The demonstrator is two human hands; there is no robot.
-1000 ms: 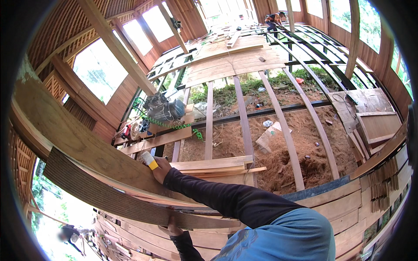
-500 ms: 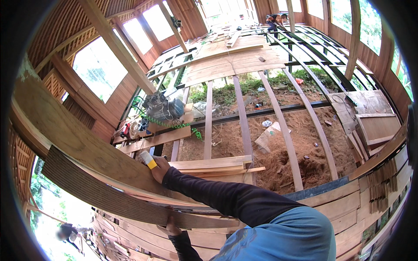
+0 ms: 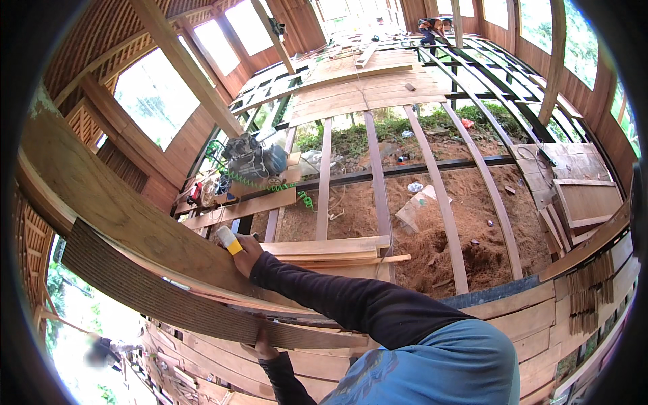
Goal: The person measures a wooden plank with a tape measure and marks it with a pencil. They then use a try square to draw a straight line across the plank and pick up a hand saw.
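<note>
My right hand (image 3: 248, 257) is closed around a short white object with a yellow band (image 3: 230, 240), its kind hidden by the fingers. That hand lies against the wide wooden beam (image 3: 121, 196), which runs from the upper left toward my body. Lower down, my left hand (image 3: 264, 343) grips a long brown board with a ridged face (image 3: 162, 290), its thumb over the ridges and the fingers partly hidden below. This board runs alongside the beam, near its lower edge. A dark sleeve covers each forearm.
Open floor joists (image 3: 376, 182) span bare soil. A compressor-like machine (image 3: 256, 160) with a green coiled hose (image 3: 270, 185) stands beyond the beam. Planks (image 3: 324, 248) lie near my right forearm. One person (image 3: 432, 28) bends at the far end; another (image 3: 101, 352) is at lower left.
The view has shifted slightly. Both hands keep their holds, the right on the white-and-yellow object and the left on the ridged board, with hardly any movement.
</note>
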